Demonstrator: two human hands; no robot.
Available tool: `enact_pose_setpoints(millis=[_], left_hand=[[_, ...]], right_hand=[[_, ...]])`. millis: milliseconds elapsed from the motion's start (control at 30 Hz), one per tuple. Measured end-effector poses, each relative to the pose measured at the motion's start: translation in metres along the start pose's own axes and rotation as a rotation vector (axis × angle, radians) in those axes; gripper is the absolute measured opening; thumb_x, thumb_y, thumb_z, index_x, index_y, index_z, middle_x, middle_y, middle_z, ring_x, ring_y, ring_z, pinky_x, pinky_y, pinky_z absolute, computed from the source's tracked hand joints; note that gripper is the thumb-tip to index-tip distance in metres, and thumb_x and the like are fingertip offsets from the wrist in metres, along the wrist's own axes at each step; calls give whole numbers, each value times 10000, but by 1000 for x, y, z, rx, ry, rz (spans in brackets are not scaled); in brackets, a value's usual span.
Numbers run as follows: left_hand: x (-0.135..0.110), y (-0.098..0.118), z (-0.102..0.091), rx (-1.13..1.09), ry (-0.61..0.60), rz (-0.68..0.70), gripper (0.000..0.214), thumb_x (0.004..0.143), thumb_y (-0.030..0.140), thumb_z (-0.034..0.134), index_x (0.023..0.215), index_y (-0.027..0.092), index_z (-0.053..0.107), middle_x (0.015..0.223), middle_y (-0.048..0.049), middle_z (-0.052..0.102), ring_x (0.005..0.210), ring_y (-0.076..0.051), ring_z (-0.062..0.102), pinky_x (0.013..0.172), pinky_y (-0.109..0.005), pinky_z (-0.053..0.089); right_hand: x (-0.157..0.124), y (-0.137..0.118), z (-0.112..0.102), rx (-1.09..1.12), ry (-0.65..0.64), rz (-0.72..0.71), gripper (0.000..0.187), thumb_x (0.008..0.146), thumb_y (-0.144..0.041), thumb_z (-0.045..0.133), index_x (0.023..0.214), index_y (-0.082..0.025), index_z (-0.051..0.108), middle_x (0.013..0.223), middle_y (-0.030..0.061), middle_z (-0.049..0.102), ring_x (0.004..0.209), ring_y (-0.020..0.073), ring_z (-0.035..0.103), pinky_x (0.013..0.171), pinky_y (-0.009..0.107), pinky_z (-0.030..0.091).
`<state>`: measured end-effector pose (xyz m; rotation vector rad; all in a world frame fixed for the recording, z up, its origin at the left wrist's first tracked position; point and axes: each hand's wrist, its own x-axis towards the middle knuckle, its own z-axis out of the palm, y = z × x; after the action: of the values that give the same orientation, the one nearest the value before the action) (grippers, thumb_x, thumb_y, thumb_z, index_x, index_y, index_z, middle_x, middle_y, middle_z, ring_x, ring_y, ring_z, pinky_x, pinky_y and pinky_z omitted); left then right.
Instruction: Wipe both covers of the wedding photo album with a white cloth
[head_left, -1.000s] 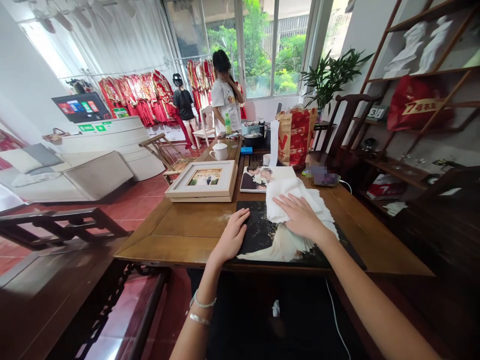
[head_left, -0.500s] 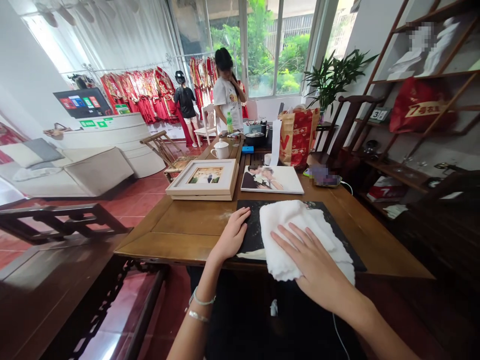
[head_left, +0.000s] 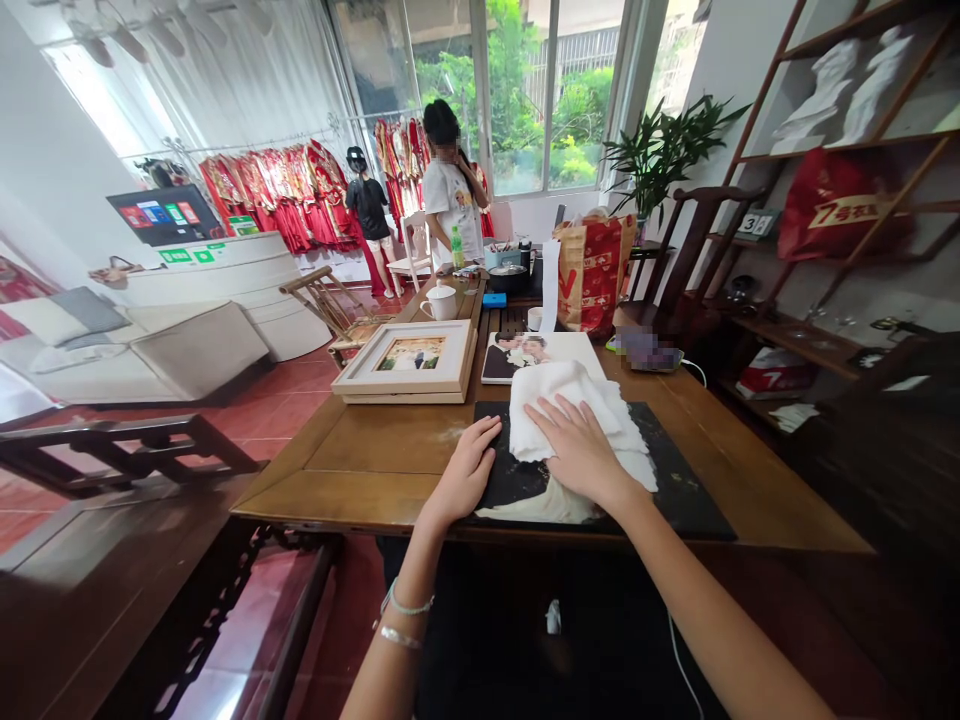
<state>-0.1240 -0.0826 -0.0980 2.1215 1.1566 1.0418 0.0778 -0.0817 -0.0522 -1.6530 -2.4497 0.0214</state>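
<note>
A dark flat panel (head_left: 679, 490) with a pale, cloth-like shape pictured on its lower left lies at the table's near edge. My left hand (head_left: 466, 468) rests on the panel's left edge, open, its fingers stretched forward. On top of the panel is a fluffy white cloth (head_left: 626, 420), bunched in folds. My right hand (head_left: 581, 450) lies flat over this cloth with spread fingers, pressing it without gripping. The cloth's far end overlaps the near edge of a white photo panel (head_left: 499, 360) showing a couple.
A stack of framed pictures (head_left: 349, 375) sits left of the photo panel on the wooden table (head_left: 360, 440). Behind stand a lidded white mug (head_left: 441, 302) and a red-and-tan paper bag (head_left: 592, 270). A phone-like object (head_left: 649, 350) with a cable is at right. Two people are farther back.
My right hand has slid the white cloth forward and slightly left, onto the photo panel's near edge. More of the dark panel's pale picture shows. My left hand has stayed in place.
</note>
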Motion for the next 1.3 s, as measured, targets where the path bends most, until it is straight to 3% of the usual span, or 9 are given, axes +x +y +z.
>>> enact_pose_setpoints(millis=[200, 300, 400, 533, 767, 900, 1000, 1167, 1300], left_hand=[[-1, -2, -1, -2, 12, -3, 411, 918, 187, 384, 1312, 227, 494, 1441, -86, 425, 1376, -211, 323, 1167, -475, 219], [-2, -1, -2, 5, 13, -22, 415, 912, 171, 378, 1305, 212, 504, 1440, -94, 426, 1372, -218, 330, 1167, -471, 220], [-2, 2, -3, 8, 9, -33, 420, 910, 161, 373, 1305, 217, 505, 1439, -89, 427, 1368, -218, 335, 1166, -465, 225], [-1, 7, -4, 23, -3, -41, 427, 904, 154, 368, 1305, 209, 503, 1435, -90, 428, 1369, -218, 325, 1166, -463, 225], [-1, 3, -2, 8, -2, -4, 419, 918, 183, 373, 1319, 239, 483, 1435, -75, 426, 1369, -218, 323, 1163, -478, 223], [-1, 1, -1, 4, -1, 4, 420, 922, 186, 368, 1323, 244, 478, 1434, -72, 423, 1374, -210, 313, 1166, -469, 220], [-1, 1, -2, 14, 6, 8, 424, 917, 176, 372, 1318, 255, 484, 1425, -64, 434, 1367, -209, 327, 1164, -459, 235], [-1, 0, -2, 30, 3, -5, 423, 912, 160, 366, 1305, 233, 503, 1428, -76, 435, 1366, -211, 330, 1163, -461, 236], [-1, -3, -1, 11, 25, 4, 399, 924, 197, 379, 1303, 216, 502, 1427, -98, 441, 1363, -219, 343, 1151, -478, 258]], right_hand=[[-59, -20, 7, -15, 105, -106, 883, 595, -2, 435, 1446, -222, 348, 1511, 43, 343, 1409, 261, 190, 1139, 518, 167], [-89, -29, 4, -4, 97, -160, 988, 535, 28, 408, 1469, -270, 286, 1541, -10, 273, 1428, 227, 120, 1151, 501, 162], [-97, -31, -2, 18, 54, -194, 1013, 522, 32, 394, 1474, -285, 265, 1552, -29, 238, 1432, 206, 98, 1157, 495, 153], [-74, -23, -6, 64, -18, -181, 945, 560, 13, 400, 1460, -261, 313, 1535, -9, 288, 1425, 210, 137, 1154, 493, 140], [-1, -5, -6, 74, -80, -84, 792, 679, -71, 445, 1451, -219, 344, 1523, 40, 319, 1413, 249, 179, 1135, 507, 139], [14, -5, -6, 72, -72, -58, 772, 699, -70, 436, 1453, -201, 340, 1521, 56, 320, 1412, 260, 178, 1129, 518, 138], [-3, -12, -4, 69, -61, -84, 796, 670, -56, 438, 1447, -208, 353, 1514, 51, 335, 1411, 260, 182, 1128, 529, 147], [-68, -31, -3, 61, 5, -154, 911, 573, -2, 422, 1450, -236, 347, 1522, 19, 319, 1419, 251, 157, 1143, 525, 151], [-108, -43, -9, 59, -21, -188, 1019, 494, 23, 413, 1465, -268, 311, 1536, -8, 277, 1429, 241, 114, 1146, 530, 172]])
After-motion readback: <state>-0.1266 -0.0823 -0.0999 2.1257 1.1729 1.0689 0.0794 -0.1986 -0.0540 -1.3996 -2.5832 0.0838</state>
